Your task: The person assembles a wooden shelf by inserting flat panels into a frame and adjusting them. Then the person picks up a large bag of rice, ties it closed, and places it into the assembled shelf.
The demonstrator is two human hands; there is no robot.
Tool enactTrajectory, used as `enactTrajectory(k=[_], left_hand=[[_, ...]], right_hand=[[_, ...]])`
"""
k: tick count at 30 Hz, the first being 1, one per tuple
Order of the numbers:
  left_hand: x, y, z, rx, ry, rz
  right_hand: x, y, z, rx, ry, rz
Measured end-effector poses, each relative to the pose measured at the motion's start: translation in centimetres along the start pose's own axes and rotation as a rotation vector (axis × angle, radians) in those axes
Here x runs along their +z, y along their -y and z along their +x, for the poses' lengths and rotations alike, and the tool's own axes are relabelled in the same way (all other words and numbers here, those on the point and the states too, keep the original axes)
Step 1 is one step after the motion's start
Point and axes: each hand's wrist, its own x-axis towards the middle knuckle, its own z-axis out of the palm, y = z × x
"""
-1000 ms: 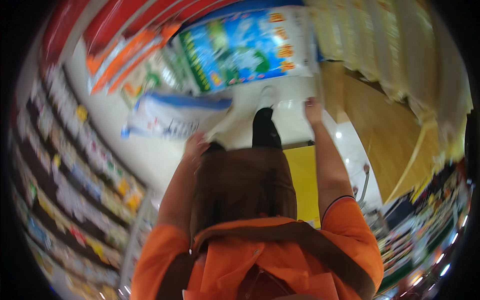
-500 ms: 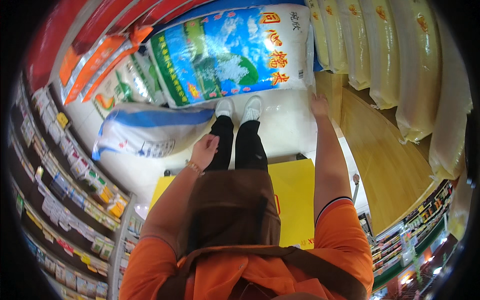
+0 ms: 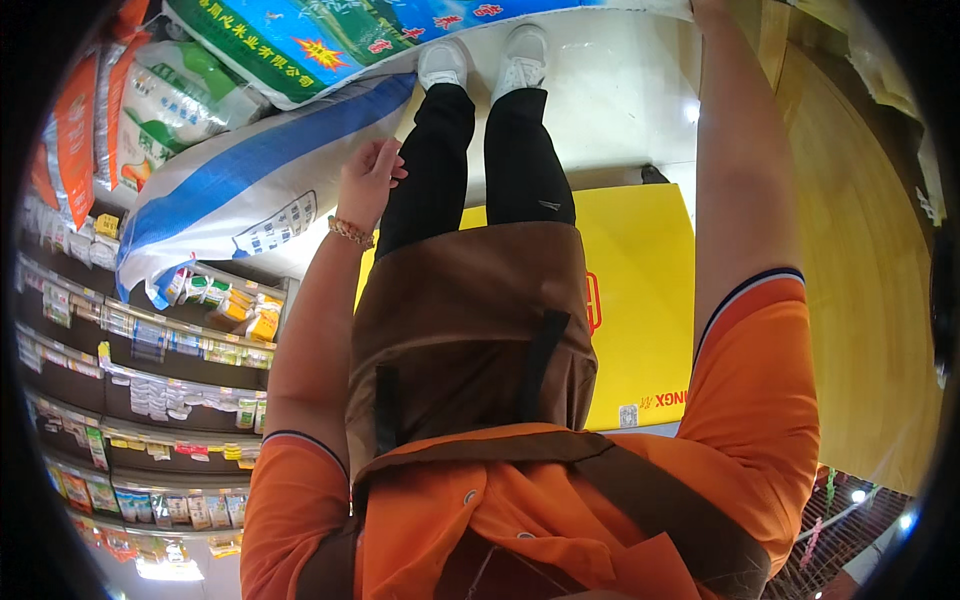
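Left hand [image 3: 370, 180]: upper left-centre, fingers loosely curled, empty, near blue-striped white woven sack [image 3: 255, 180].
Right hand [image 3: 710, 9]: top edge, arm outstretched; grip I can't tell.

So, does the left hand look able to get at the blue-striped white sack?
Probably yes: the left hand looks empty and hangs beside the white sack, with nothing visible between them.

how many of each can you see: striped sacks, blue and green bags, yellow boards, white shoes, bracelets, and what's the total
Striped sack: 1
Blue and green bag, cut by the top edge: 1
Yellow board: 1
White shoes: 2
Bracelet: 1
Total: 6
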Motion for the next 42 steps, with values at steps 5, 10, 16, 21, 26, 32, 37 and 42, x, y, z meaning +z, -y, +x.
enactTrajectory(k=[5,10,16,21,26,32,37,42], left_hand=[[3.6,-1.8,1.1,0.195,0.095,0.201],[11.4,-1.7,-0.7,0.508,0.575,0.651],[14.3,-1.8,-2.1,0.427,0.54,0.455],[10.8,-2.9,-0.9,0.281,0.334,0.439],[12.6,-3.2,-0.4,-0.194,0.4,-0.078],[21.5,-2.6,3.0,-0.594,0.261,-1.131],[28.2,-4.1,7.2,-0.607,0.294,-1.25],[31.1,-6.9,9.1,-0.499,0.401,-1.764]], right_hand=[[0.3,0.5,0.3,0.096,-0.012,0.111],[-0.2,-2.1,1.2,0.075,-0.119,0.116],[-0.4,-0.8,0.1,0.118,0.052,0.162],[1.9,6.1,-6.1,0.297,-0.038,0.008],[4.3,9.6,-15.7,0.378,-0.084,-0.175],[6.1,3.8,-21.5,0.478,-0.19,0.431],[3.6,4.1,-19.1,0.331,0.025,-0.598],[1.3,17.9,-13.0,-0.58,-0.309,-0.745]])
